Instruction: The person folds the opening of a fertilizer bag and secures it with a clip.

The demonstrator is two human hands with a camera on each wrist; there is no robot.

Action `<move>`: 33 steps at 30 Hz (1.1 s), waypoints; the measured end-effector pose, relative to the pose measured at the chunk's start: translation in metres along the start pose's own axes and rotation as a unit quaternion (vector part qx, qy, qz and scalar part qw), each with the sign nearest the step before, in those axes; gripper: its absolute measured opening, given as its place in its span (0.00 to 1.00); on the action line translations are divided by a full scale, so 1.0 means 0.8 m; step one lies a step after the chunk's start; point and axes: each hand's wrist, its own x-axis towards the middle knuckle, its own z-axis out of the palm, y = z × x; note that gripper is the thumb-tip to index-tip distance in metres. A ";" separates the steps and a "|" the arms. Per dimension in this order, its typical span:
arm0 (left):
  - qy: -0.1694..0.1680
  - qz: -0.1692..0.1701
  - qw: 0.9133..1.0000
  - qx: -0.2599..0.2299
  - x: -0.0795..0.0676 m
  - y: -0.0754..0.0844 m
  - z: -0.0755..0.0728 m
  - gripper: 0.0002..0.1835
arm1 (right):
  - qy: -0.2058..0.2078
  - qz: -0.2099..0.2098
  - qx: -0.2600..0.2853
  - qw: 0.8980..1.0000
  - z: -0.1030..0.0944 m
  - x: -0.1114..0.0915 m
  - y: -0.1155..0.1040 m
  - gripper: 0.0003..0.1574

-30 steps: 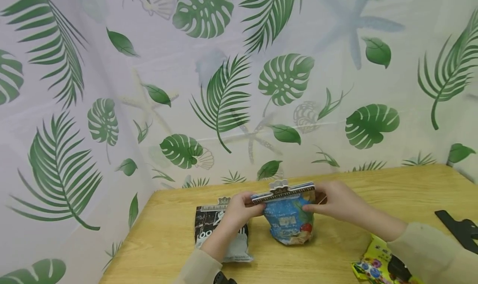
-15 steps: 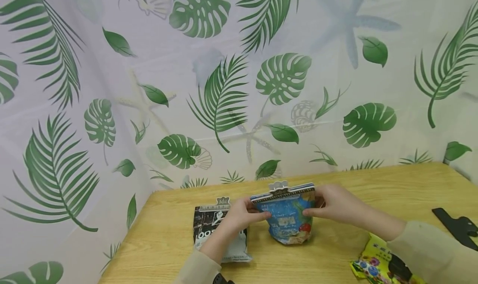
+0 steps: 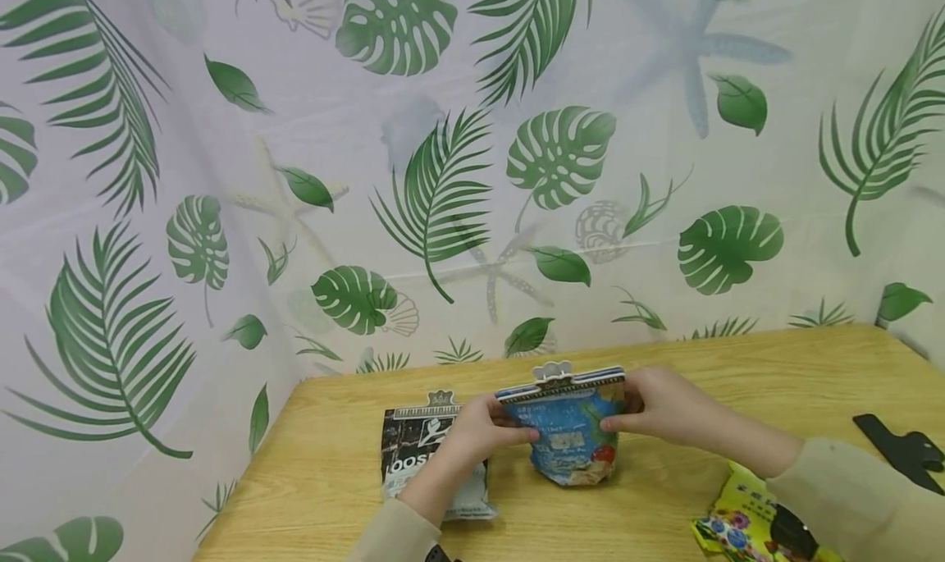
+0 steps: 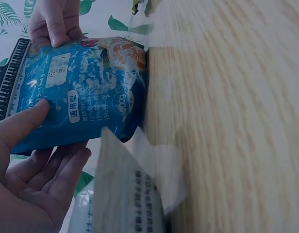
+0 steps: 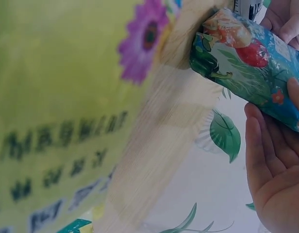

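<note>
A blue plastic bag (image 3: 564, 443) with vegetable pictures stands on the table, its folded top caught in a long black-and-white clip (image 3: 557, 384). My left hand (image 3: 472, 435) holds the bag's left side, thumb on the printed front and fingers behind. On the opposite side my right hand (image 3: 664, 406) grips it, with the thumb in front too. The left wrist view shows the blue bag (image 4: 91, 92) between both hands, the left thumb pressing its face. In the right wrist view the fingers of my right hand (image 5: 280, 179) lie behind the bag (image 5: 251, 58).
A black-and-grey bag (image 3: 402, 451) with its own clip stands left, partly behind my left arm. A yellow flower-printed bag (image 3: 741, 513) lies under my right sleeve. Farther right is a black clip-like object (image 3: 897, 447) on the wooden table (image 3: 310, 463). A leaf-patterned cloth (image 3: 458, 324) hangs behind.
My left thumb has slid down the front of the blue bag, away from the clip. The right hand sits slightly lower. The bag stays in nearly the same place.
</note>
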 end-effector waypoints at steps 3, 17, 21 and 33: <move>0.005 0.000 1.000 0.000 -0.002 0.000 0.001 0.15 | 0.000 0.000 0.003 1.000 0.000 -0.001 -0.001 0.19; 0.023 -0.004 1.000 -0.011 -0.006 0.003 0.004 0.11 | 0.011 0.018 -0.012 1.000 0.003 -0.003 -0.004 0.18; 0.023 -0.003 1.000 -0.016 -0.006 0.003 0.004 0.09 | 0.008 0.021 -0.009 1.000 0.003 -0.003 -0.004 0.21; 0.008 0.019 0.999 -0.039 -0.007 0.005 0.005 0.10 | -0.018 0.031 0.030 0.999 -0.004 -0.005 -0.001 0.19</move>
